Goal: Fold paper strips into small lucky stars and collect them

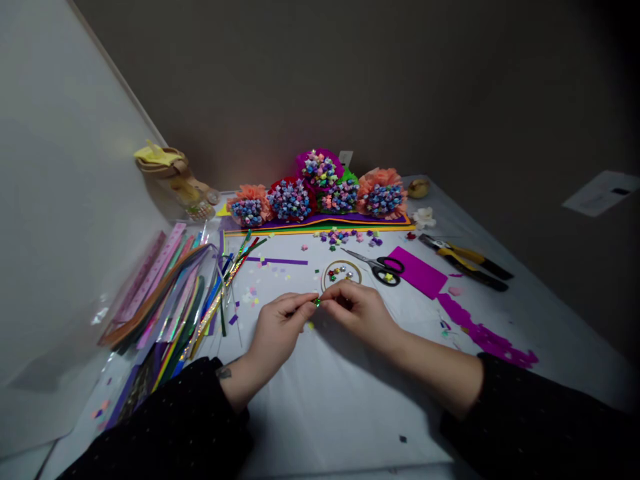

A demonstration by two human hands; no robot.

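Note:
A small shiny green paper star (317, 302) sits between the fingertips of both hands above the white table. My left hand (281, 327) pinches it from the left with thumb and forefinger. From the other side my right hand (361, 312) closes on it too, fingers curled. Just beyond the right hand lies a round gold-rimmed dish or ring (325, 272) with several shiny stars inside. Scissors with black handles (379, 267) rest to its right, a yellow star (389, 277) by one handle loop.
Paper strips in clear bags (165, 293) cover the left side. Star bouquets (290, 199) line the back, before them loose paper stars (345, 236). Pliers (463, 260), a magenta paper sheet (417, 272) and magenta scraps (490, 337) lie on the right. A wall rises behind.

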